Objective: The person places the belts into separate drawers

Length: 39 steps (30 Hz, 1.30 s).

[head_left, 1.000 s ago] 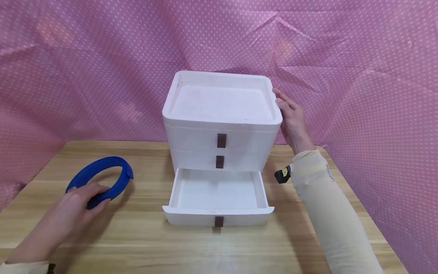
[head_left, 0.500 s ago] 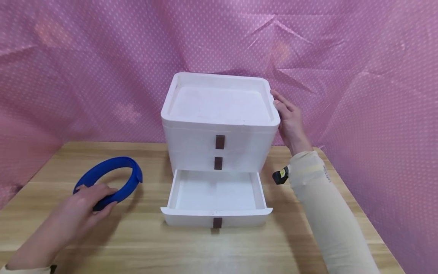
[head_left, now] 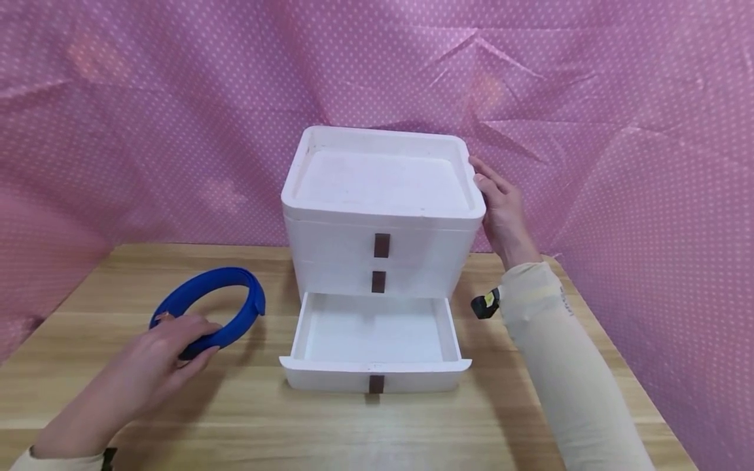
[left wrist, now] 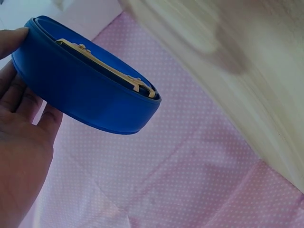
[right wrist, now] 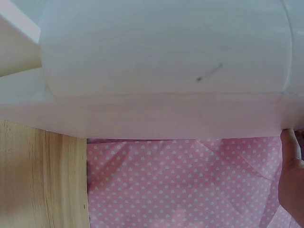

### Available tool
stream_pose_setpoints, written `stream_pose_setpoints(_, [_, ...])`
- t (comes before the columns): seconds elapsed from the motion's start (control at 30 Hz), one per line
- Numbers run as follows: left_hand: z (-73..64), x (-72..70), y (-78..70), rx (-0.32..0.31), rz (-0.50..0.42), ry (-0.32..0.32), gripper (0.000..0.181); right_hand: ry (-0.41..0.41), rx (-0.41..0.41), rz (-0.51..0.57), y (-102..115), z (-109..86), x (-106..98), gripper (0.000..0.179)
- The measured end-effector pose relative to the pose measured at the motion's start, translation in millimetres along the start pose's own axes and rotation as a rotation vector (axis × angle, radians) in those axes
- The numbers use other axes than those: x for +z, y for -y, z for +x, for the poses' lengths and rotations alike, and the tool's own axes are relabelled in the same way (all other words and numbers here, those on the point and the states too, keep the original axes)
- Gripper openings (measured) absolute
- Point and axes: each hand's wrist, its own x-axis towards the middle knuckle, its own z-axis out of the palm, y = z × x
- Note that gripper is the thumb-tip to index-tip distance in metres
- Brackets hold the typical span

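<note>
My left hand pinches a coiled blue belt between thumb and fingers, over the left part of the table. The left wrist view shows the belt's gold-coloured buckle inside the coil. A white drawer unit stands at the middle back, its bottom drawer pulled out with nothing in it. Against the unit's upper right side rests my right hand, fingers lying along the edge below the top rim. From the right wrist, only part of that hand shows at the unit's side.
A shallow tray top with a raised rim crowns the unit. Two upper drawers with brown pull tabs are closed. The wooden table runs back to a pink dotted cloth hanging behind and along both sides.
My left hand has moved rightward with the coiled belt, closer to the drawer unit. The right hand has stayed on the unit's side, and the drawer has not shifted.
</note>
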Motion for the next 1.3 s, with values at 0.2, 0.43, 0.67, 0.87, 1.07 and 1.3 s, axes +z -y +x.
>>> stream_pose_setpoints(0.2, [1.4, 0.1, -5.7, -0.006, -0.019, -0.029, 0.043, 0.003, -0.003, -0.004, -1.5, -0.1, -1.8, 0.039])
stream_pose_setpoints(0.43, [1.9, -1.5, -14.2, -0.003, -0.059, 0.001, 0.013, 0.006, 0.004, -0.003, -2.8, -1.4, -1.3, 0.038])
stream_pose_setpoints(0.67, [6.2, 1.8, -22.8, 0.102, -0.058, -0.035, 0.043, 0.021, -0.014, -0.013, -3.8, -1.3, -0.9, 0.038])
stream_pose_setpoints(0.87, [13.5, -0.5, -31.0, 0.104, -0.093, -0.047, 0.046, 0.026, -0.028, -0.023, -2.6, -1.0, -2.8, 0.038])
stream_pose_setpoints(1.07, [19.0, -0.9, -34.3, 0.138, -0.090, -0.073, 0.044, 0.019, -0.020, -0.014, -2.8, 0.1, -3.2, 0.039])
stream_pose_setpoints(1.3, [25.4, -1.2, -40.9, 0.148, -0.077, -0.079, 0.042, 0.016, -0.023, -0.007, -2.3, 0.2, -3.5, 0.040])
